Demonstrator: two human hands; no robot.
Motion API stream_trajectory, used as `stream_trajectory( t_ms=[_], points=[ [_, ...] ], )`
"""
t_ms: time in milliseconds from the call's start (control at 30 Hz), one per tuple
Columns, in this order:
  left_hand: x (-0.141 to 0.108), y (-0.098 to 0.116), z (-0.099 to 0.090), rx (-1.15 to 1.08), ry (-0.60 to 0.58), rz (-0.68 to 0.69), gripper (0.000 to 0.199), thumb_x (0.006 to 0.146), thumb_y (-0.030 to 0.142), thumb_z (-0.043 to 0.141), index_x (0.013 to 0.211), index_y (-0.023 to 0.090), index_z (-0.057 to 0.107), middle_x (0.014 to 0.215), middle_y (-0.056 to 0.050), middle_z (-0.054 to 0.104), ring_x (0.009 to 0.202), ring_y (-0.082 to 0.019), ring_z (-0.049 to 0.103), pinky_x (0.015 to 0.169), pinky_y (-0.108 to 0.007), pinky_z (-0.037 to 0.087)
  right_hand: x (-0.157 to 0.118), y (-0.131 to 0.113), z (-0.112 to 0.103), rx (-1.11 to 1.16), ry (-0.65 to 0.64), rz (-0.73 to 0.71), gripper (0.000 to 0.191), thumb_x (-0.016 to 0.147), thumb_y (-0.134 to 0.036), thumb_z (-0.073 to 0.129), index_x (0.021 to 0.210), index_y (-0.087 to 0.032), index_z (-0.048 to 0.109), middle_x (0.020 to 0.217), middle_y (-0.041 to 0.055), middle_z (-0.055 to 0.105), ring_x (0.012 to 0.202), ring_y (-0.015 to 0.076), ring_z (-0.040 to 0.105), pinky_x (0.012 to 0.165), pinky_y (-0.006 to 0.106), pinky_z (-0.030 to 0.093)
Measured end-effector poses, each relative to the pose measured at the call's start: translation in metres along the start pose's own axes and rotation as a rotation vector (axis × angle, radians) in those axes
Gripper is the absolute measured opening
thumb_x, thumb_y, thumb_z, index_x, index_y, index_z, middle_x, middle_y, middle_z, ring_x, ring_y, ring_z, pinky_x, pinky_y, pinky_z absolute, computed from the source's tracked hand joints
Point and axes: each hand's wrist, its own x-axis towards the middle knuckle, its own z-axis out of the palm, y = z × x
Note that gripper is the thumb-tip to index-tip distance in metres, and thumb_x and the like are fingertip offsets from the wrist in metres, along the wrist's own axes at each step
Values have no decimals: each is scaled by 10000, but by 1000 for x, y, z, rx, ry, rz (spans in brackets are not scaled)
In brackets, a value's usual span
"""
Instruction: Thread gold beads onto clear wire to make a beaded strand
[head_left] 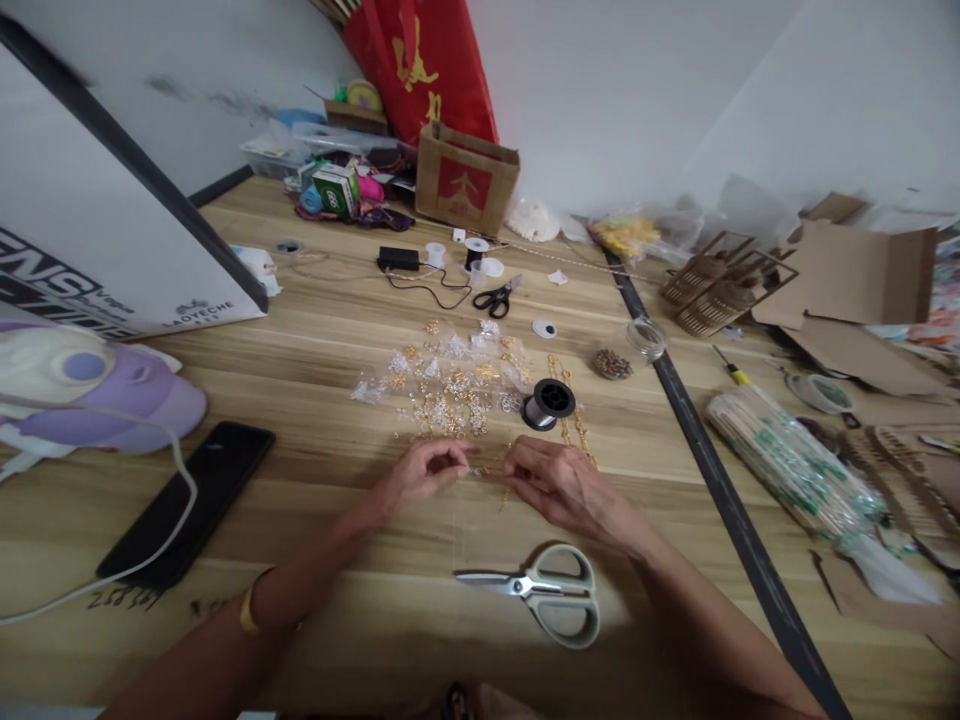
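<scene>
My left hand (pixel 429 468) is closed in a pinch, thumb against fingertips; what lies in it is too small to make out. Curled fingers of my right hand (pixel 559 482) grip a thin gold beaded chain (pixel 504 497), partly hidden by the hand. Small clear and gold beads (pixel 484 470) show between the two hands. Just beyond them lies a spread of loose beads and findings (pixel 450 400). A spool of wire (pixel 550 403) stands by my right hand, with a longer gold chain (pixel 579 430) beside it. Nearer me lie pale-handled scissors (pixel 544 590), their blades pointing left.
A black phone (pixel 187 500) and a white cable lie left, beside a purple-white object (pixel 97 390). Black scissors (pixel 497 297), a black adapter (pixel 398 259) and a paper bag (pixel 466 180) are farther back. Right of a dark strip (pixel 697 450) are wrapped sticks (pixel 795 470) and cardboard (pixel 847 280).
</scene>
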Motion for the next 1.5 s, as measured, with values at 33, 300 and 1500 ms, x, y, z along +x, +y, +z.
stream_trajectory(
  t_ms=[33,300,1500],
  points=[
    [0,0,1,11,-33,-1,163,798,286,590,736,135,588,1107,-119,652,951,-202,601,758,-277,439,0,1,0,12,12,-5,108,913,-199,457,859,-166,545,775,27,583,617,112,529,573,211,343],
    [-2,0,2,100,-79,-25,181,777,300,602,747,121,613,722,-43,632,670,-136,567,637,-245,441,-2,10,-1,-11,28,11,72,900,-170,479,875,-166,546,811,31,592,652,115,542,614,217,358],
    [-4,-2,-5,101,-21,-114,117,711,229,624,681,116,621,644,-14,608,594,-113,537,582,-215,424,-6,1,0,-192,-165,169,100,834,-175,591,934,-177,591,946,59,639,751,175,633,606,242,389]
  ],
)
